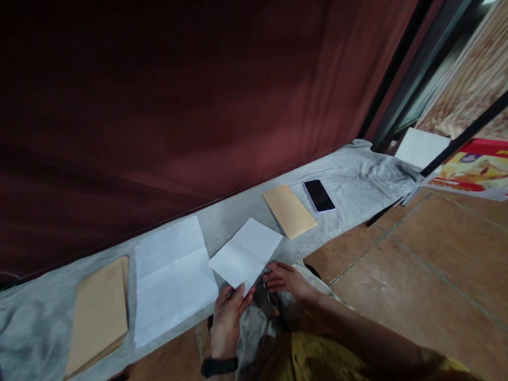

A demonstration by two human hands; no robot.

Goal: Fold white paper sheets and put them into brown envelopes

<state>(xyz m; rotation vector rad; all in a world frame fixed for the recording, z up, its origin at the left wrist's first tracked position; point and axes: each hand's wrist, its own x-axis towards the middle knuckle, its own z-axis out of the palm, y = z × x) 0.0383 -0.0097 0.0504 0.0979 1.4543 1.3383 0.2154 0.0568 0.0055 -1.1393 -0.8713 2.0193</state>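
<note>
My left hand (232,309), with a dark band on its wrist, grips the near corner of a folded white sheet of paper (247,251). The thumb lies on top of the sheet. Just right of that corner is my right hand (288,280), fingers stretched out and holding nothing. Left of the folded sheet lie larger white paper sheets (172,276) with a crease across them. Farther left is a small stack of brown envelopes (97,313). A single brown envelope (289,210) rests beyond my right hand, with a smartphone (320,195) beside it, its screen dark.
A grey cloth (351,175) covers the long narrow surface. Behind it hangs a dark red curtain (191,100). At the right stand a dark metal bar (476,124) and a red and yellow printed box (489,168). Brown floor tiles (424,282) show in front.
</note>
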